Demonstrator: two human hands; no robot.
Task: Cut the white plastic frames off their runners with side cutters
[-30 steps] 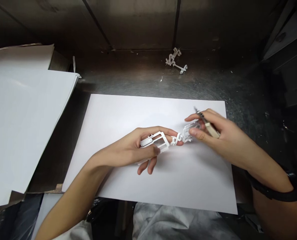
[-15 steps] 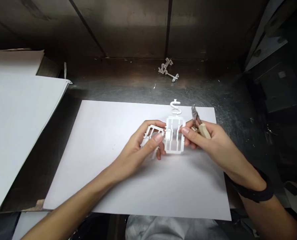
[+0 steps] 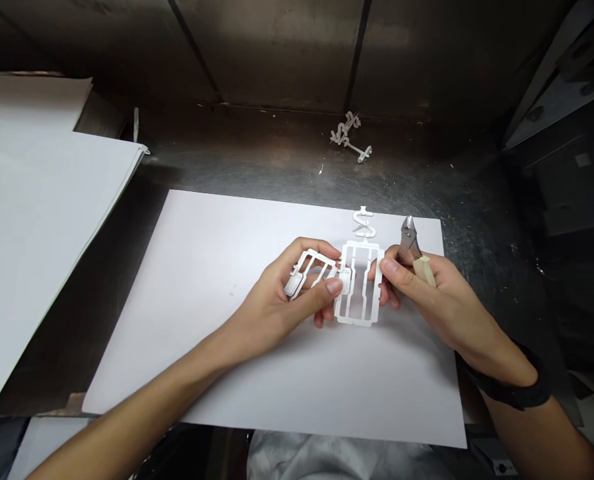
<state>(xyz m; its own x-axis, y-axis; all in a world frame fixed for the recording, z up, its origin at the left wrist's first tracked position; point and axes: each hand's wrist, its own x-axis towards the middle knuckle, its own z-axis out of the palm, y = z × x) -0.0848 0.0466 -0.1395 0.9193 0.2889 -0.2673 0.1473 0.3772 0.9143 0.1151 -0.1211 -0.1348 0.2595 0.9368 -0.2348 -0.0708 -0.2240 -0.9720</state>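
A white plastic frame with long slots (image 3: pixel 377 293) is held between both hands above a white sheet (image 3: pixel 217 267). A curved S-shaped piece (image 3: pixel 364 223) sticks out from its top edge. My left hand (image 3: pixel 297 287) is closed round a smaller white slotted piece (image 3: pixel 309 263), its thumb at the larger frame's left side. With thumb and fingertips, my right hand (image 3: pixel 421 283) pinches the larger frame's right edge. Nippers with pale handles (image 3: pixel 424 270) rest in the same hand, their metal jaws pointing up.
White plastic scrap (image 3: pixel 349 139) lies on the dark metal table (image 3: pixel 237 157) near the back wall, with small bits around. Large white sheets (image 3: pixel 41 220) are stacked at the left.
Both pieces have tilted and turned slightly in my hands, and the left thumb has shifted toward the larger frame. The nippers now show more side-on. The whole view has moved a little.
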